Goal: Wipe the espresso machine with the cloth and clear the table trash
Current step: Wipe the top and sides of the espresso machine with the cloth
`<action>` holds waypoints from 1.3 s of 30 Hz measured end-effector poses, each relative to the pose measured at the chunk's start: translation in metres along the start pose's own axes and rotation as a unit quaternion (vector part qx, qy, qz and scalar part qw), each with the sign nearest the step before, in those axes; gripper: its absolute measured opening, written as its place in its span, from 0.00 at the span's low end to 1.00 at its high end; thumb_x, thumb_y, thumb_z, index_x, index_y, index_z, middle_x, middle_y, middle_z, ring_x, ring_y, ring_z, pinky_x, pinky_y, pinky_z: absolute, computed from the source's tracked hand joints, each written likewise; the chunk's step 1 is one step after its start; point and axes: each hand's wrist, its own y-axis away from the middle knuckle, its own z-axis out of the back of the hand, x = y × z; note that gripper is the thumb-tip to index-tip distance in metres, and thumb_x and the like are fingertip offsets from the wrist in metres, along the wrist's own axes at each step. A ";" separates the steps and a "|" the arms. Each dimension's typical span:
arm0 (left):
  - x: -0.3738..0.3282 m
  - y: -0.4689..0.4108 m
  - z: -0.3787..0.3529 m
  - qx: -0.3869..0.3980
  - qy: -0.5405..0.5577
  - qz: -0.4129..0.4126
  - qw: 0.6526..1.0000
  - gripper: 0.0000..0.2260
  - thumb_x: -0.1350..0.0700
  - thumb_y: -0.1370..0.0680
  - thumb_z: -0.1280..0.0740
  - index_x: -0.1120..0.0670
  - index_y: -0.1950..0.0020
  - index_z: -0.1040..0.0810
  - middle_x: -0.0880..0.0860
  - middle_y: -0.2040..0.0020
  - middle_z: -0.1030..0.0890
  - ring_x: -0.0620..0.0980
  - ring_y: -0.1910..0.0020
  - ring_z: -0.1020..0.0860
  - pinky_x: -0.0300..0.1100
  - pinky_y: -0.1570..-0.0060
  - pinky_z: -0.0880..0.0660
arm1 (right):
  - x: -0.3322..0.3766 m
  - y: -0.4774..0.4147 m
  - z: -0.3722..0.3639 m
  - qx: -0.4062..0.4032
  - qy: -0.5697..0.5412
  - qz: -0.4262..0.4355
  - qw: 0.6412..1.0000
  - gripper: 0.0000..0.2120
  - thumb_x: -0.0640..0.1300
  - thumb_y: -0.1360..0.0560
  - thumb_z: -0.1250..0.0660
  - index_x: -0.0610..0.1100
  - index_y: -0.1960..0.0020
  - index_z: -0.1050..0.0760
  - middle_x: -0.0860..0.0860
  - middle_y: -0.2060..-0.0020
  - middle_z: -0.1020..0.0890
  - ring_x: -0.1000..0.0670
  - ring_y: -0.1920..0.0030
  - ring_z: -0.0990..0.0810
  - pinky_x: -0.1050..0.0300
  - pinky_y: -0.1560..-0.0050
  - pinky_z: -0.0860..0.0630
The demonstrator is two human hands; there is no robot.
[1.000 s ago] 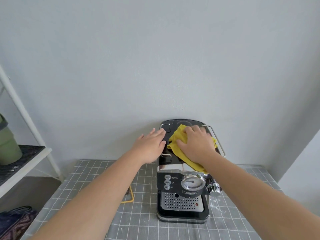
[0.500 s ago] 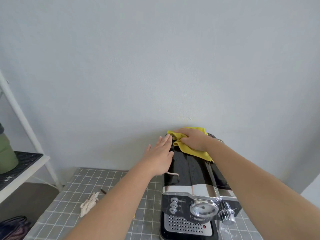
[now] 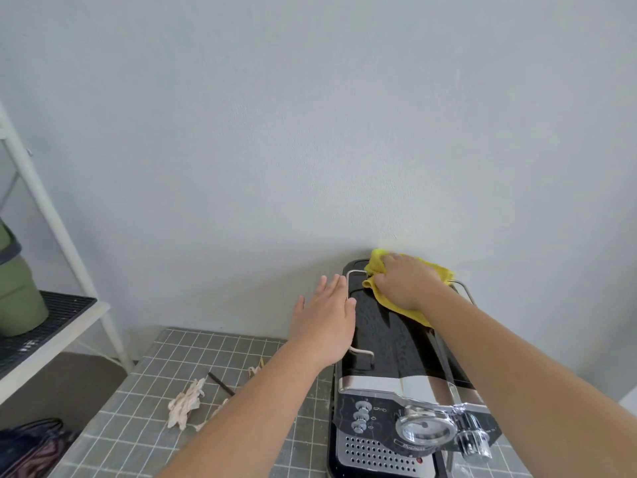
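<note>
A black and chrome espresso machine (image 3: pixel 389 343) stands on the grey grid-patterned table (image 3: pixel 165 360), its back near the wall. My right hand (image 3: pixel 406 284) presses a yellow cloth (image 3: pixel 377 267) onto the rear of the machine's black top. My left hand (image 3: pixel 325 322) lies flat with fingers apart against the machine's upper left side, beside the wire rail. Crumpled pale paper trash (image 3: pixel 186 403) and a thin dark stick (image 3: pixel 220 382) lie on the table left of my left forearm. A further paper scrap (image 3: pixel 254 369) shows by the arm.
A white shelf unit (image 3: pixel 65 326) stands at the left with a green container (image 3: pixel 17 301) on a black mat. A dark bag (image 3: pixel 27 446) lies on the floor below it. The grey wall runs right behind the machine.
My right hand has slid the yellow cloth from the middle of the machine's top to its rear edge. My view has shifted closer and left, revealing the paper trash.
</note>
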 end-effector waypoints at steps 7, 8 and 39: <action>-0.001 -0.002 0.002 -0.003 -0.034 0.004 0.999 0.23 0.51 0.17 0.56 0.52 0.22 0.52 0.46 0.21 0.52 0.46 0.22 0.58 0.55 0.24 0.54 | 0.005 -0.021 0.019 0.093 -0.173 0.113 0.974 0.25 0.35 0.28 0.45 0.56 0.40 0.23 0.50 0.38 0.21 0.46 0.36 0.27 0.51 0.33 0.32; -0.002 -0.002 0.003 -0.002 -0.038 0.005 0.999 0.23 0.51 0.17 0.56 0.52 0.22 0.52 0.46 0.21 0.52 0.46 0.22 0.58 0.55 0.24 0.54 | 0.007 -0.022 0.019 0.092 -0.171 0.106 0.975 0.25 0.35 0.28 0.45 0.55 0.40 0.23 0.50 0.39 0.21 0.46 0.37 0.26 0.51 0.34 0.31; -0.026 -0.017 -0.001 0.030 -0.023 0.089 0.995 0.26 0.55 0.17 0.51 0.58 0.23 0.57 0.54 0.21 0.52 0.52 0.22 0.53 0.56 0.26 0.47 | -0.005 0.011 -0.006 -0.002 -0.085 0.034 0.996 0.25 0.47 0.21 0.52 0.44 0.25 0.44 0.48 0.25 0.41 0.45 0.24 0.45 0.45 0.25 0.47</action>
